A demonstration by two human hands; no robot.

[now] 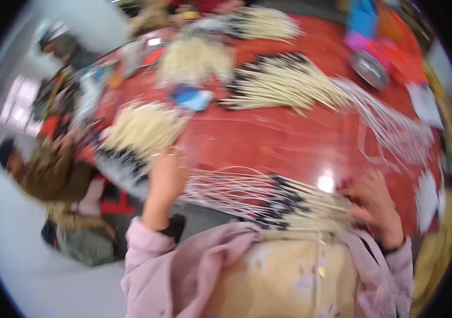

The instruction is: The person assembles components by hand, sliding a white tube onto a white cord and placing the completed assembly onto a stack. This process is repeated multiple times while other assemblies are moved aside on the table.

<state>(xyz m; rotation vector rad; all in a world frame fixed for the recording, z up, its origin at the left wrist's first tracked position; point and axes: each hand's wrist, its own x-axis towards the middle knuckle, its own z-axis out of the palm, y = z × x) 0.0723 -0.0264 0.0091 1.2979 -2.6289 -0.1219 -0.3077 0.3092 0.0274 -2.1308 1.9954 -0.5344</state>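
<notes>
My left hand is at the right edge of a pile of thin cream sticks with black ends. Its fingers are drawn together at the sticks, but blur hides what is between them. Along the table's near edge lies a bundle of similar sticks, black ends to the left, with white strings trailing from them. Over the bundle's right end is my right hand, thumb and fingers apart and slightly bent. Whether it touches the sticks cannot be made out.
More black-ended sticks and white strings lie across the red table. A blue-and-white piece sits between piles. At the far right are a metal bowl and orange cloth or plastic. People sit at the left.
</notes>
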